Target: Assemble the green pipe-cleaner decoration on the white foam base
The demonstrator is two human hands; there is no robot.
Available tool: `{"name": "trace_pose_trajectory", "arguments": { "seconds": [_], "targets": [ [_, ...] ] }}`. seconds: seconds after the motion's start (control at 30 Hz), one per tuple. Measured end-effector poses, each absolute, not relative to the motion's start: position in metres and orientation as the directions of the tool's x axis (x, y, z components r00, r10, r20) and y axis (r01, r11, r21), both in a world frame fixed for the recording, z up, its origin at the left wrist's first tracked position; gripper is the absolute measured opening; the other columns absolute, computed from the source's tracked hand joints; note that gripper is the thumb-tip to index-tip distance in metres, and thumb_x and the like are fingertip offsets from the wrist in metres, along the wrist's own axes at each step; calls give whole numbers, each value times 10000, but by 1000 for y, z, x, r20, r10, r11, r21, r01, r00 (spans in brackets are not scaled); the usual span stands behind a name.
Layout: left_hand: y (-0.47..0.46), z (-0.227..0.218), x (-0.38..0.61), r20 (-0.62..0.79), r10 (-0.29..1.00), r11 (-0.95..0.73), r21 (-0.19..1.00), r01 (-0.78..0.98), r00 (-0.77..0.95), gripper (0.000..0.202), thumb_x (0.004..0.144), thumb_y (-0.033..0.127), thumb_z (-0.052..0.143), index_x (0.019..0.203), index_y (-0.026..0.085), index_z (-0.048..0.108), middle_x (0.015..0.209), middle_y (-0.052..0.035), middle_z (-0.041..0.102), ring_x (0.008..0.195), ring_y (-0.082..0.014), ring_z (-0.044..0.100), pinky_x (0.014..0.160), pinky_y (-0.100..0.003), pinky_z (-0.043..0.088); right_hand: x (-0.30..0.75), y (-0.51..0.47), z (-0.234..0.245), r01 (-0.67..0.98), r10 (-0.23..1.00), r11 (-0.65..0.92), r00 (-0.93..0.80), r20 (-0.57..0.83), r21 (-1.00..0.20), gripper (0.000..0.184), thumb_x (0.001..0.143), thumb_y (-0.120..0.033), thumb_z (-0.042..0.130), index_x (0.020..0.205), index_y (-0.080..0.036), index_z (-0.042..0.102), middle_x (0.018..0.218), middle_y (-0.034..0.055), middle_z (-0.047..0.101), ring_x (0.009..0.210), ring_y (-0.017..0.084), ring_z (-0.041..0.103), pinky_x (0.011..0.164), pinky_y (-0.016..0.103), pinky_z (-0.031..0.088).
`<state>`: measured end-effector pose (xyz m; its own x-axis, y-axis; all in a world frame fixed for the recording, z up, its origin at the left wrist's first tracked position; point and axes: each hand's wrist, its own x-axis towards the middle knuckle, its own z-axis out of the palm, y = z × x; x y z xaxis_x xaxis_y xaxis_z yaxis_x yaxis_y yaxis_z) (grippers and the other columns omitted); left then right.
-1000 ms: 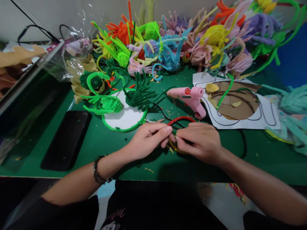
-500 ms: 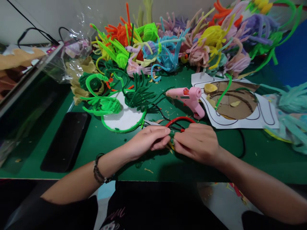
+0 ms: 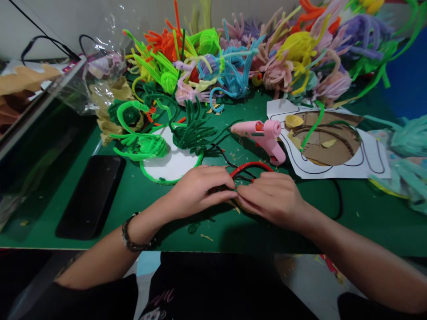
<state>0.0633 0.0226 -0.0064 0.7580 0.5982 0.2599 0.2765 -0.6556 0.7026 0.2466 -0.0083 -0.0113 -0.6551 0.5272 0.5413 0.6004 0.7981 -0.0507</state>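
Observation:
My left hand (image 3: pixel 204 187) is at the middle of the green table, its thumb and fingers parted, the tips meeting my right hand. My right hand (image 3: pixel 275 195) is closed, with its fingers curled; whatever it pinches is hidden. Just beyond both hands lie scissors with a red handle (image 3: pixel 251 164), their blades out of sight behind my left hand. A white disc (image 3: pixel 156 170) edged in bright green sits past my left hand. On it rest a bright green pipe-cleaner bundle (image 3: pixel 152 146) and a dark green pipe-cleaner bundle (image 3: pixel 191 133).
A pink glue gun (image 3: pixel 263 135) lies beyond my right hand, beside white paper (image 3: pixel 370 155) around brown cardboard (image 3: pixel 336 149). At left is a black phone (image 3: pixel 90 198). Colourful pipe-cleaner bundles (image 3: pixel 233 75) line the back. Small scraps (image 3: pixel 207 238) lie near the front edge.
My left fingers have opened and shifted slightly left and up, off the small dark green piece both hands held. That piece is now hidden. My right hand has hardly moved.

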Motion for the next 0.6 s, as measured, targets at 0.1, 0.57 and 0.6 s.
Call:
{"name": "trace_pose_trajectory", "arguments": {
  "seconds": [0.1,0.57,0.6],
  "targets": [
    [21,-6,65,276,657,-614,736,285,701,147,803,215,493,697,141,563,642,3,568,602,-78,507,576,-175,393,246,-8,-12,594,527,802,-654,542,-63,250,782,-185,505,532,-174,490,406,-64,433,409,67,308,458,222,238],
    [18,-7,72,151,869,-335,880,335,472,185,786,224,475,617,149,467,535,61,430,491,-50,387,459,-149,316,245,-10,-9,571,507,820,-686,522,-47,238,782,-167,465,547,-178,498,412,-63,426,414,66,314,456,217,251],
    [18,-6,72,139,873,-313,894,320,468,189,788,225,471,614,150,460,526,65,412,479,-48,373,448,-148,310,245,-10,-9,574,517,816,-673,529,-67,241,781,-167,464,543,-178,499,411,-61,424,413,65,315,455,216,253]
  ]
}}
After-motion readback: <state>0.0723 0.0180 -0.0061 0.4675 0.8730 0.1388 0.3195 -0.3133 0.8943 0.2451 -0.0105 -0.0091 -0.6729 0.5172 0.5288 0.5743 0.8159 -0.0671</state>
